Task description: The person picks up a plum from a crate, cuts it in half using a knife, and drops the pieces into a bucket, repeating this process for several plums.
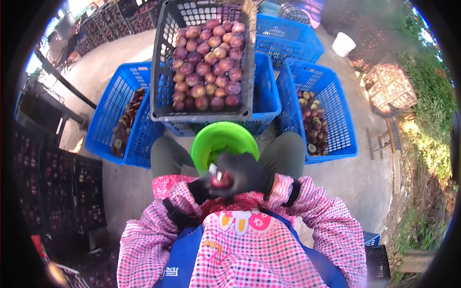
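Both my hands, in dark gloves, are close together in front of my chest, over the near rim of a green bucket (199,146). A dark red plum (221,180) is between them, with a small pale object (212,169) against its upper side. My left hand (204,189) is wrapped round the plum from the left and below. My right hand (247,173) has its fingers curled in from the right, beside the plum; what they hold is hidden. Beyond the bucket, a black crate (154,96) of plums (209,67) rests on blue crates.
Blue crates with plums stand at left (103,115) and right (343,115). Another blue crate (288,36) and a white bucket (343,44) are farther back. Dark stacked crates (62,187) line the left. My knees flank the green bucket.
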The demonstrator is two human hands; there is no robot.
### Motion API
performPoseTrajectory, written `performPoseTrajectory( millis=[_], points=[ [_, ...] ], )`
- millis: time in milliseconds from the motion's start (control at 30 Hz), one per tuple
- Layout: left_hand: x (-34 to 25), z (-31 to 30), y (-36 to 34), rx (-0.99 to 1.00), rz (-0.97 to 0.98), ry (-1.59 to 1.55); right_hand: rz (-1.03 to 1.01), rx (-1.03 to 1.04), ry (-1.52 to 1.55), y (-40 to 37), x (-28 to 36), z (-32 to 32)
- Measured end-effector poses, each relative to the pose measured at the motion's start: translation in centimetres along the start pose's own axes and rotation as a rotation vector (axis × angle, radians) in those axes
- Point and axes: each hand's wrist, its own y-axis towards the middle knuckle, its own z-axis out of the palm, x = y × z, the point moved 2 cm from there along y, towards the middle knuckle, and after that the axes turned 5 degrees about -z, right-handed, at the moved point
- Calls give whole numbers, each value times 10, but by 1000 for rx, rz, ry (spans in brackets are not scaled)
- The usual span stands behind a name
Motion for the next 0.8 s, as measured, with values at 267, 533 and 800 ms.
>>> performPoseTrajectory(
  millis=[267, 533, 800],
  points=[
    [-96, 107, -71, 258, 44, -71, 645, -586, 1318, -21, -74, 6],
    [-79, 122, -72, 243, 273, -297, 907, -341, 832, -19, -47, 6],
    [-51, 76, -69, -25, 629, 741, 632, 151, 213, -17, -69, 12]
  ],
)
